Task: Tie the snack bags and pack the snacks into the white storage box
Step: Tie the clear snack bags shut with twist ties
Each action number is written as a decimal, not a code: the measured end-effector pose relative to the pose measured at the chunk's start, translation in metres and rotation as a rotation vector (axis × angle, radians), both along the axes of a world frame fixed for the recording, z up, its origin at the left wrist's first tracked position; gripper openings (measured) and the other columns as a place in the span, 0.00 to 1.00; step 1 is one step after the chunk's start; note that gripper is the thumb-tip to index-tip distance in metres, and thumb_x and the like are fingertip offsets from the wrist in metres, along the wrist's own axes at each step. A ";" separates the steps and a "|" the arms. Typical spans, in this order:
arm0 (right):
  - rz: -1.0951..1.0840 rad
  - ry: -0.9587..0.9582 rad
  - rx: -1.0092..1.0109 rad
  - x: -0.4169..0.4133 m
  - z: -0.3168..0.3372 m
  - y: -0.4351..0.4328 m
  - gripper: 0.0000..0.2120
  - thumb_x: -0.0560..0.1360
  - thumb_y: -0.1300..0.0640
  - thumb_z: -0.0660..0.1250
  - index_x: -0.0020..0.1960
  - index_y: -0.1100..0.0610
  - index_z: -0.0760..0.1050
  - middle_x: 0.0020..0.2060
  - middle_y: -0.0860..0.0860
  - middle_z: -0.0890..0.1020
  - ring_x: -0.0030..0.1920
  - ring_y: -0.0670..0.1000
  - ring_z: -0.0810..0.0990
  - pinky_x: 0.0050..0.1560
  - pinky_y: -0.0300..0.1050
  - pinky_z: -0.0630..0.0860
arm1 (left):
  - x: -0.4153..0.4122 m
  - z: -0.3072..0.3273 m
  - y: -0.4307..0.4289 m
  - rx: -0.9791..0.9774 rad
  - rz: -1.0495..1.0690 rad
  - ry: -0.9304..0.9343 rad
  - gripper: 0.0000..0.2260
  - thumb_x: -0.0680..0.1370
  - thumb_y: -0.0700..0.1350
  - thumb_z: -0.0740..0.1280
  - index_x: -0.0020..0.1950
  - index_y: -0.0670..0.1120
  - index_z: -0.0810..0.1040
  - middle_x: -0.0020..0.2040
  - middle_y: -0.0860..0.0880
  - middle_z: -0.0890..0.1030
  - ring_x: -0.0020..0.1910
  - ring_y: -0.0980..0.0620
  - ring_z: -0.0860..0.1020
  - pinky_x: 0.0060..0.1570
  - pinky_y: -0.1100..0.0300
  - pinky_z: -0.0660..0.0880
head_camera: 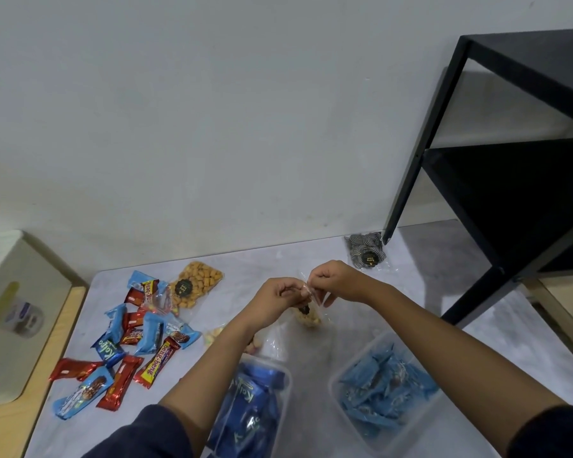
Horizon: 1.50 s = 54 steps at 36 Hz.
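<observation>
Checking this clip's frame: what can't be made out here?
Head view only.
neck of the clear snack bag: covered by the left hand and right hand pinching it; knot state unclear.
white storage box: cut off by left edge; inside unseen.
container of dark blue packs: partly covered by left forearm, cut by bottom edge.
spiral snack bag: label too small to read.

Worktop: left covered by snack bars; near edge occupied by left tub and right tub, bare strip between; right closed off by black shelf.
</observation>
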State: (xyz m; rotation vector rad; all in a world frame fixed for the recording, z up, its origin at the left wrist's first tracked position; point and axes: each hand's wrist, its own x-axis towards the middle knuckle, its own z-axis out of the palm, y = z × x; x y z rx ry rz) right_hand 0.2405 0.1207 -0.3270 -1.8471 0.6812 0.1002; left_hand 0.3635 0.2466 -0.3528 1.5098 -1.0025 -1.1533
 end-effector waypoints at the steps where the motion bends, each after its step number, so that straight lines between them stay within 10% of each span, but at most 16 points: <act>1: 0.001 0.000 0.003 0.000 0.000 0.000 0.12 0.75 0.65 0.57 0.37 0.60 0.76 0.30 0.52 0.78 0.30 0.44 0.78 0.38 0.42 0.79 | 0.000 0.000 -0.001 0.001 -0.001 -0.011 0.05 0.77 0.36 0.64 0.48 0.37 0.80 0.43 0.42 0.81 0.41 0.54 0.81 0.47 0.64 0.77; 20: 0.017 0.099 0.178 -0.012 0.002 -0.013 0.09 0.72 0.70 0.64 0.47 0.58 0.73 0.37 0.53 0.79 0.37 0.47 0.81 0.38 0.40 0.81 | -0.001 -0.009 -0.011 -0.018 0.109 -0.037 0.06 0.75 0.42 0.67 0.42 0.39 0.80 0.37 0.41 0.80 0.39 0.39 0.80 0.52 0.45 0.76; 30: -0.044 0.099 0.048 -0.009 0.005 -0.013 0.06 0.70 0.70 0.65 0.45 0.66 0.78 0.33 0.54 0.80 0.30 0.45 0.81 0.34 0.36 0.79 | 0.000 -0.012 -0.011 -0.014 0.216 -0.051 0.07 0.76 0.36 0.66 0.40 0.43 0.81 0.32 0.55 0.81 0.36 0.58 0.79 0.47 0.59 0.77; 54: -0.073 -0.130 -0.307 -0.015 -0.021 -0.026 0.06 0.70 0.61 0.73 0.46 0.55 0.79 0.38 0.46 0.80 0.38 0.38 0.77 0.41 0.31 0.75 | 0.000 -0.015 -0.027 -0.016 0.483 0.169 0.02 0.75 0.37 0.67 0.44 0.39 0.79 0.40 0.44 0.80 0.41 0.50 0.78 0.44 0.64 0.77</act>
